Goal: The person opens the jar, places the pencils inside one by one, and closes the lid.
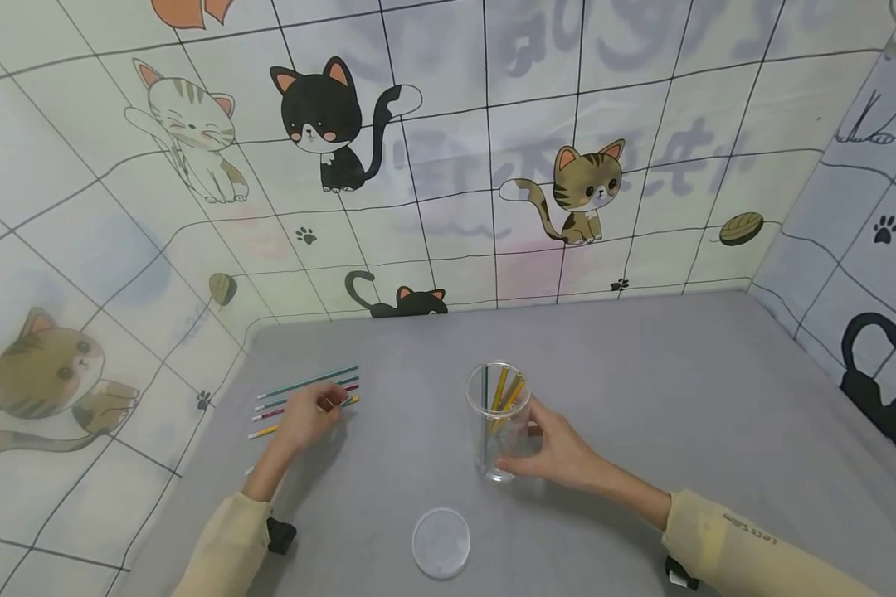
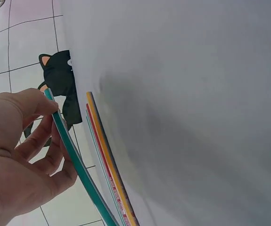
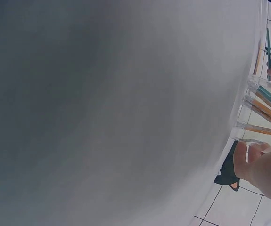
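Observation:
My left hand (image 1: 312,419) pinches a teal pencil (image 2: 81,162) near one end, between thumb and fingers. It hovers over a row of pencils at the left, where a teal one (image 1: 306,382) lies farthest back and a yellow one (image 1: 265,432) nearest; a red one (image 2: 97,132) lies between, and the hand hides part of the row. My right hand (image 1: 560,446) grips a clear cup (image 1: 494,444) around its right side. The cup stands upright with several pencils (image 1: 504,390) leaning inside, yellow ones and a teal one.
A round clear lid (image 1: 440,543) lies flat in front of the cup. Grey cloth (image 1: 642,365) covers the table. Hanging cloth printed with cats (image 1: 448,207) encloses the back and both sides.

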{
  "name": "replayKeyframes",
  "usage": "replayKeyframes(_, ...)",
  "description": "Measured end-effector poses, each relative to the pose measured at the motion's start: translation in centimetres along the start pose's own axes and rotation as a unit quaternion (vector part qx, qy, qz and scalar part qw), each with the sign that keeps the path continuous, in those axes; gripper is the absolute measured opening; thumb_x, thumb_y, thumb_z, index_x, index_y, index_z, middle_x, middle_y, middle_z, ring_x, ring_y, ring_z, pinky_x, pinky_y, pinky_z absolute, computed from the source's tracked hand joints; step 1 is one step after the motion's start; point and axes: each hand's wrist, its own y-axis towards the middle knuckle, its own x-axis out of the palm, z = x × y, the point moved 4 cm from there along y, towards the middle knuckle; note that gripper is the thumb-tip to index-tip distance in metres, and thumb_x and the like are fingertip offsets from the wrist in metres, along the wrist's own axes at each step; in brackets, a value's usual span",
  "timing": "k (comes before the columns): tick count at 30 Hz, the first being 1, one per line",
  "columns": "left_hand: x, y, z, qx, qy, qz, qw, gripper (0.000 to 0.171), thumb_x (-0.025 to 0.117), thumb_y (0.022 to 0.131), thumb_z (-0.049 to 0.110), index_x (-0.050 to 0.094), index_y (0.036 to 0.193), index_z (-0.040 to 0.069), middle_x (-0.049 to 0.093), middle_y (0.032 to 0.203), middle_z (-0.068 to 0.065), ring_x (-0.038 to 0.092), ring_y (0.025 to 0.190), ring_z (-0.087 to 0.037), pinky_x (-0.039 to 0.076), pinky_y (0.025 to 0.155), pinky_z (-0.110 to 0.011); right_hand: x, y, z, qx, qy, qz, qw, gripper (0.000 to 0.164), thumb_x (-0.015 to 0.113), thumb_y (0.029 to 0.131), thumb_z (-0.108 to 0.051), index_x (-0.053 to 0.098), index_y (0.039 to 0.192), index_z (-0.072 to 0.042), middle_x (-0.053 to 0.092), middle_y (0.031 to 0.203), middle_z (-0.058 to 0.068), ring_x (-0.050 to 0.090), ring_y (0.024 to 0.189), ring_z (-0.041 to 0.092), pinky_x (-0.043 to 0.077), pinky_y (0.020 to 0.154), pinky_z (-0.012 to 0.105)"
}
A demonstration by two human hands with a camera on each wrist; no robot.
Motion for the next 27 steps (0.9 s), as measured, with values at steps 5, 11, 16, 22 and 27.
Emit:
replayKeyframes(5, -0.4, 0.1, 0.5, -0.011, -0.003, -0.003, 0.9999, 0.018, 0.067, 0.085, -0.006, 0.071, 0.101, 0.001, 0.067, 0.091, -0.008, 0.064, 0.084, -0.027, 0.053, 0.068, -0.039, 0.0, 0.0, 0.0, 0.001, 0.003, 0.001, 1.000, 0.079, 0.090, 0.071, -0.015, 0.048, 0.137, -0.014, 0.064, 0.126, -0.003, 0.060, 0.114, 0.019, 0.052, 0.093, 0.043)
replayKeyframes(11, -0.6, 0.3, 1.0, -0.003, -0.006, 0.003, 1.0000, 0.019, 0.068, 0.085, -0.007, 0.071, 0.102, 0.002, 0.067, 0.092, -0.008, 0.065, 0.085, -0.027, 0.053, 0.069, -0.039, 0.0, -0.1, 0.0, 0.001, 0.001, 0.004, 1.000, 0.073, 0.089, 0.072, -0.016, 0.050, 0.134, -0.014, 0.065, 0.123, -0.003, 0.061, 0.113, 0.020, 0.052, 0.092, 0.043)
replayKeyframes(16, -0.8, 0.5, 1.5, 0.003, -0.012, 0.003, 0.9999, 0.020, 0.068, 0.086, -0.006, 0.070, 0.104, 0.001, 0.068, 0.095, -0.010, 0.066, 0.087, -0.028, 0.055, 0.070, -0.041, 0.0, 0.0, 0.0, -0.011, -0.002, 0.007, 1.000, 0.071, 0.089, 0.073, -0.018, 0.051, 0.133, -0.013, 0.065, 0.122, -0.001, 0.061, 0.112, 0.021, 0.053, 0.091, 0.043)
replayKeyframes(22, -1.2, 0.9, 2.7, -0.006, -0.022, 0.004, 0.9997, 0.019, 0.069, 0.086, -0.004, 0.069, 0.105, 0.001, 0.066, 0.096, -0.009, 0.065, 0.089, -0.029, 0.055, 0.075, -0.043, 0.0, 0.0, 0.0, -0.009, -0.003, 0.003, 1.000, 0.074, 0.089, 0.073, -0.018, 0.049, 0.135, -0.013, 0.065, 0.124, 0.000, 0.060, 0.113, 0.021, 0.052, 0.092, 0.043)
replayKeyframes(27, -1.4, 1.4, 3.6, -0.020, -0.053, -0.008, 0.9984, 0.021, 0.068, 0.088, -0.002, 0.068, 0.108, 0.002, 0.065, 0.100, -0.010, 0.064, 0.093, -0.031, 0.055, 0.071, -0.040, 0.0, 0.0, 0.0, 0.000, 0.005, -0.001, 1.000, 0.076, 0.089, 0.073, -0.018, 0.048, 0.137, -0.013, 0.064, 0.125, -0.002, 0.060, 0.114, 0.021, 0.052, 0.092, 0.044)
